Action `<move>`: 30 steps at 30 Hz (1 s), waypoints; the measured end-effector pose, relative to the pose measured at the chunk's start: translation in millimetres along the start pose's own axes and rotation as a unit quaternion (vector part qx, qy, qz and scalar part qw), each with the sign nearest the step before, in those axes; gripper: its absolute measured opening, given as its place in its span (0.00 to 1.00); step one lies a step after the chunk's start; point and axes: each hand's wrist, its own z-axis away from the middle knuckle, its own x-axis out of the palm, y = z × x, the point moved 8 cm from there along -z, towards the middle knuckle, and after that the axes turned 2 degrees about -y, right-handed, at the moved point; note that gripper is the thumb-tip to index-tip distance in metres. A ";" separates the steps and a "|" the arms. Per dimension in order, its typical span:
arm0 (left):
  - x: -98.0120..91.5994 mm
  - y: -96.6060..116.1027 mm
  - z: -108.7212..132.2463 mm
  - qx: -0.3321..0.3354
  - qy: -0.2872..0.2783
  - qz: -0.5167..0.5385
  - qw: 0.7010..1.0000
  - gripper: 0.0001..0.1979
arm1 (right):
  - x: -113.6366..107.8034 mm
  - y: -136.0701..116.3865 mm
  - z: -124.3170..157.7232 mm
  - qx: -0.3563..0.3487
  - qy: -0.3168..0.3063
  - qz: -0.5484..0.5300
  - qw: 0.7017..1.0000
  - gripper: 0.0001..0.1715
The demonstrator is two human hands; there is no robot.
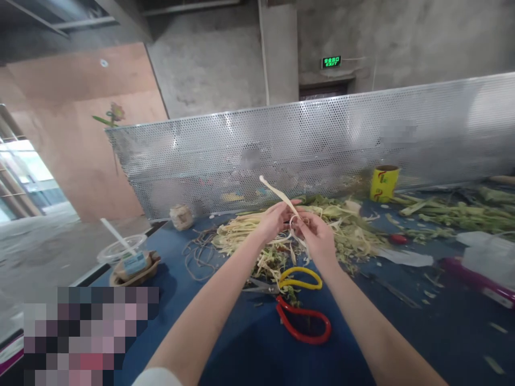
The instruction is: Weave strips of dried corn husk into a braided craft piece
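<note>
My left hand (274,219) and my right hand (316,231) meet above the blue table (402,332), both pinching a pale strip of plant husk (278,195) whose free end sticks up to the left. Curled loops of the strip hang between the fingers. Below the hands lies a heap of pale husk strips and green leaves (341,225). Nearer me on the table lie yellow-handled scissors (300,279) and red-handled scissors (303,324).
A perforated metal screen (322,145) runs along the table's far edge. A yellow cup (384,183) stands by it. Green stalks (454,212) lie at the right, a pink-and-clear box (483,268) nearer. A plastic cup with straw (120,247) sits at the left edge.
</note>
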 end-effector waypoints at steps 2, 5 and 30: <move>-10.4 7.9 25.7 0.000 -0.011 -0.031 0.999 0.16 | 6.5 0.9 2.7 -0.003 -0.022 0.039 0.999 0.10; -30.3 20.5 60.1 0.028 0.043 -0.184 0.982 0.13 | 22.2 -2.0 11.5 -0.018 -0.063 0.087 0.994 0.06; -92.2 -1.0 150.5 -0.031 0.265 -0.020 0.964 0.13 | 34.9 9.7 35.0 0.046 -0.043 0.082 0.995 0.12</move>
